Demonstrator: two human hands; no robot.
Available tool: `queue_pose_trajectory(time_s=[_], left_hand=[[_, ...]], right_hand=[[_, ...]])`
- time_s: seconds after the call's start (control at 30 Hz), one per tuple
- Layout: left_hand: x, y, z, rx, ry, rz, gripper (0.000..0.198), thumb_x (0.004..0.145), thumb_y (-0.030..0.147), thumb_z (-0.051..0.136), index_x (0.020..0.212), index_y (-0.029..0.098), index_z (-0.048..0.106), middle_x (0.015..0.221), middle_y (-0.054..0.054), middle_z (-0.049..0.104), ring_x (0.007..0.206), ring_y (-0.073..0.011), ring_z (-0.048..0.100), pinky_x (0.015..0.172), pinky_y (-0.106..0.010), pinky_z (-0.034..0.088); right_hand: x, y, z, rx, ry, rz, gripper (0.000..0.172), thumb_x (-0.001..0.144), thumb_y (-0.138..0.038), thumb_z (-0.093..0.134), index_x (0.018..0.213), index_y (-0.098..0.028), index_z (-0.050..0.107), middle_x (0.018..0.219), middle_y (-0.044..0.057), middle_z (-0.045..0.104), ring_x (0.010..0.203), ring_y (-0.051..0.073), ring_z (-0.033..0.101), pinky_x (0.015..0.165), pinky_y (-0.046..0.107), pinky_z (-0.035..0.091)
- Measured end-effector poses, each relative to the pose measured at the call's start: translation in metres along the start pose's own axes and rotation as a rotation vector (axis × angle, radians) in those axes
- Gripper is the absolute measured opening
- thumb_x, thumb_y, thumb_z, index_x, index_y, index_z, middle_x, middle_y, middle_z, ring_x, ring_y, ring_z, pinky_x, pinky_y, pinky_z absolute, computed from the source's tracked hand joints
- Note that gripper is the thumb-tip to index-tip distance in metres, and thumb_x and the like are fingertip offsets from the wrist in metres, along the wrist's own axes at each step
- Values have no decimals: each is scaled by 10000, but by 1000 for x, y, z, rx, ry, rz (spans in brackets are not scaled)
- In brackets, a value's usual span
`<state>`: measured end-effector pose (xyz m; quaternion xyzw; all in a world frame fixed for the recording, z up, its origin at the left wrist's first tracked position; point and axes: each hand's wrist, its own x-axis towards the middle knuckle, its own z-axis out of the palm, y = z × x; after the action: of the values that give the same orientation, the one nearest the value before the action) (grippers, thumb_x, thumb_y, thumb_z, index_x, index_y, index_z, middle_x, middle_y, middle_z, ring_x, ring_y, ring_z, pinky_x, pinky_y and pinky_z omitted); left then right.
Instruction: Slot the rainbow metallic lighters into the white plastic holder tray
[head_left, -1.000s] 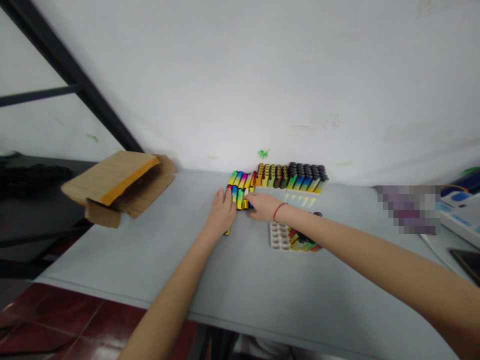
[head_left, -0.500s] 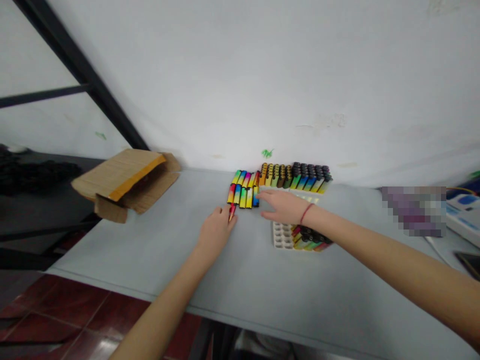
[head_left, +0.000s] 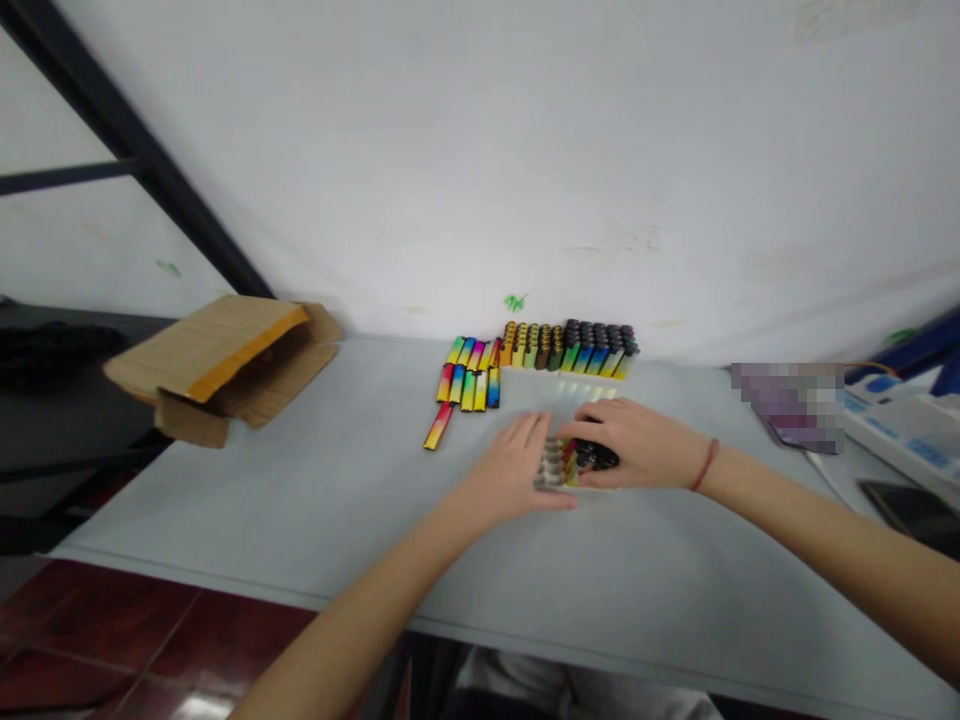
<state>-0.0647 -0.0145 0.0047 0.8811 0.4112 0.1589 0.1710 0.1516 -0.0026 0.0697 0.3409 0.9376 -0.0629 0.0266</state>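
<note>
Rainbow-coloured lighters lie flat in rows near the wall, and one loose lighter lies just in front of them. More lighters stand upright in a row against the wall. A white slotted tray with a few lighters in it sits between my hands. My left hand rests flat at the tray's left side, fingers stretched out. My right hand curls over the black-topped lighters in the tray; its grip on them is unclear.
An open cardboard box lies at the table's far left. A black metal frame leans along the wall. At the right sit a blurred item, white and blue packs and a dark phone.
Both hands left the flat rows of lighters and moved right and nearer, onto the tray. The lighter from my left hand now lies loose on the table.
</note>
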Motion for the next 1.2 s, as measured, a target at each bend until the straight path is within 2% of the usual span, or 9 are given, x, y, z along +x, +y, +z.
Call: queue_pose_trajectory(time_s=[0.1,0.27,0.47,0.57,0.73,0.8,0.93,1.07,1.2], left_hand=[[18,11,19,-107,-39,10,939,732,582,724,1459,121,348,1523,-247,406,1418,-374,380,1159,-584,258],[28,9,29,-182,-23,38,664,817,493,677,1356,171,463,1337,-173,619,1261,-310,566,1181,-579,213],[23,9,28,-156,-6,82,530,915,441,544,1361,181,425,1326,-137,621,1224,-259,594,1215,-555,157],[23,13,31,-87,23,47,399,925,386,516,1262,174,490,1278,-134,621,1221,-260,587,1219,-568,133],[25,18,36,-90,123,13,384,828,377,634,1116,145,531,1131,-140,646,1163,-290,599,1195,-573,214],[24,19,36,-163,176,-2,360,786,342,663,1066,162,527,1092,-126,653,1099,-286,622,1152,-552,309],[24,18,31,-327,156,-82,262,816,326,618,1015,199,505,971,-87,665,963,-272,654,887,-431,524],[24,17,28,-355,56,-141,363,839,337,611,1141,178,490,942,-82,675,894,-272,671,785,-385,531],[23,17,30,-363,104,-145,400,860,326,583,1211,163,480,961,-92,683,912,-263,675,801,-384,532]], right_hand=[[4,-4,-6,16,-6,24,380,816,-382,718,1128,-167,677,1032,136,679,919,303,655,841,432,493],[1,-4,-9,119,26,72,327,783,-293,743,1083,-180,680,1001,101,681,918,278,648,842,392,486],[-2,-1,-10,217,127,118,531,698,-210,777,1191,-169,585,1085,120,657,1008,289,619,870,393,489],[-4,-1,-7,210,134,127,499,710,-181,735,1180,-150,570,1102,140,640,1012,296,613,873,407,491],[-7,-7,0,172,153,148,316,783,-186,641,1087,-121,582,1020,141,620,955,285,601,853,404,489],[-7,-10,1,120,148,157,239,792,-180,617,1021,-116,593,988,137,609,924,277,591,839,393,488],[-5,-14,2,5,129,185,147,794,-180,598,922,-108,601,969,146,593,882,269,580,830,383,481],[-4,-13,2,-19,124,178,90,820,-164,550,877,-127,609,933,132,592,834,242,582,813,359,479],[-6,-11,1,21,130,153,107,834,-131,516,880,-133,612,915,118,598,806,225,587,782,340,481]])
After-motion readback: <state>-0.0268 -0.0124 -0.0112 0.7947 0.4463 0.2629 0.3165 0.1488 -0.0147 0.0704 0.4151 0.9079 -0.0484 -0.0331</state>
